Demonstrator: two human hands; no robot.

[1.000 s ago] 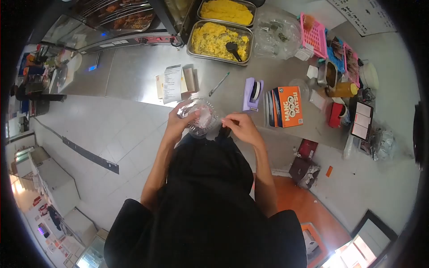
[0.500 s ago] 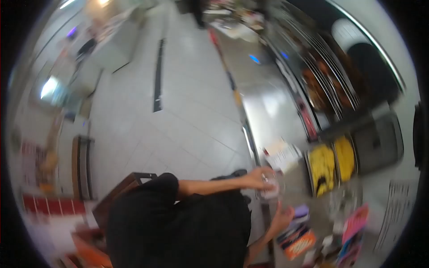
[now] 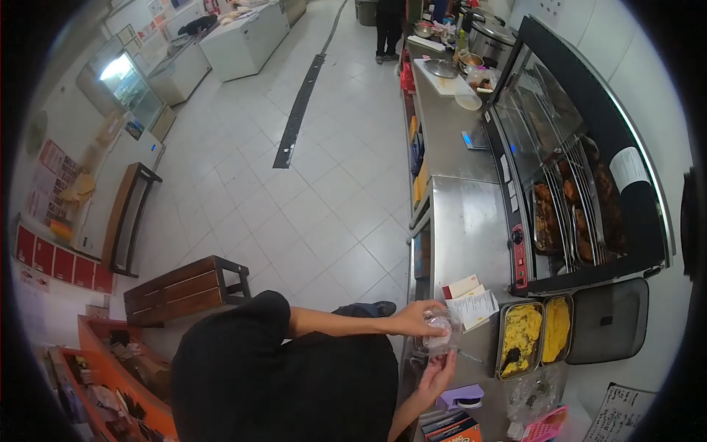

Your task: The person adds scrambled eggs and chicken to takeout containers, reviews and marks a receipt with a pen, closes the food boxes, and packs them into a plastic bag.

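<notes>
My left hand [image 3: 419, 318] is closed on a clear plastic container [image 3: 440, 331] with something pale and pinkish in it, above the steel counter's front edge. My right hand [image 3: 437, 374] is just below the container, fingers extended, its fingertips at or near the container's lower side. Printed paper slips [image 3: 472, 306] lie on the counter behind the container. A purple tape dispenser [image 3: 459, 397] stands to the right hand's side, with an orange and black box [image 3: 451, 428] beyond it.
Two trays of yellow food [image 3: 521, 339] sit beside a dark lid [image 3: 610, 321]. A glass warming cabinet [image 3: 582, 191] with browned food stands on the counter [image 3: 465, 228]. A wooden bench [image 3: 184, 289] is on the floor side. Another person [image 3: 389, 29] stands far off.
The view has swung toward the aisle, bringing the floor, bench and whole cabinet into sight. My left hand still holds the container; my right hand has opened from a pinch.
</notes>
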